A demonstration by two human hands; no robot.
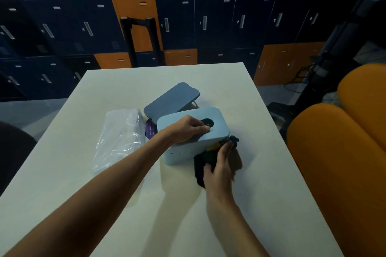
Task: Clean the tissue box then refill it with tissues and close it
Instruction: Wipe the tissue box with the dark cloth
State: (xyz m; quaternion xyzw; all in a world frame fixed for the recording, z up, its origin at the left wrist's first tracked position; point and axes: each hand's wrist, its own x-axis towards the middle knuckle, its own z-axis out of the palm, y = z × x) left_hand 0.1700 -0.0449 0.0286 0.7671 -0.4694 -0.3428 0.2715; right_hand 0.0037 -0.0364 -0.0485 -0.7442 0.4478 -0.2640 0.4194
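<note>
- The tissue box (189, 131), a pale blue one with rounded corners, stands near the middle of the bench (250, 204), with its dispensing hole (207, 123) facing up and a little away from the person.
- The left hand (188, 128) lies on top of the box, fingers curled over the surface and reaching the edge of the hole. I judge that it presses down to keep the light box from sliding while the other hand rubs it.
- The right hand (219, 165) is closed around a dark cleaning cloth (201, 171) and holds it against the near right side wall of the box, close to the corner. Part of the cloth hangs loose on the bench below the hand.
- The cloth touches the side wall and not the top, so the step in hand seems to be the wiping of the outside.
- A darker blue-grey panel (171, 100), probably the removable base or lid of the box, lies behind the box, tilted with one end raised. It is apart from the box, which fits with a box opened for cleaning and refilling.
- A clear plastic pack (120, 137) lies just left of the box; it should be the tissue refill, but its contents are hard to make out. A small purple label (150, 130) shows between pack and box.
- The refill and the closing are not yet done, so the task looks to be in its early part.
</note>
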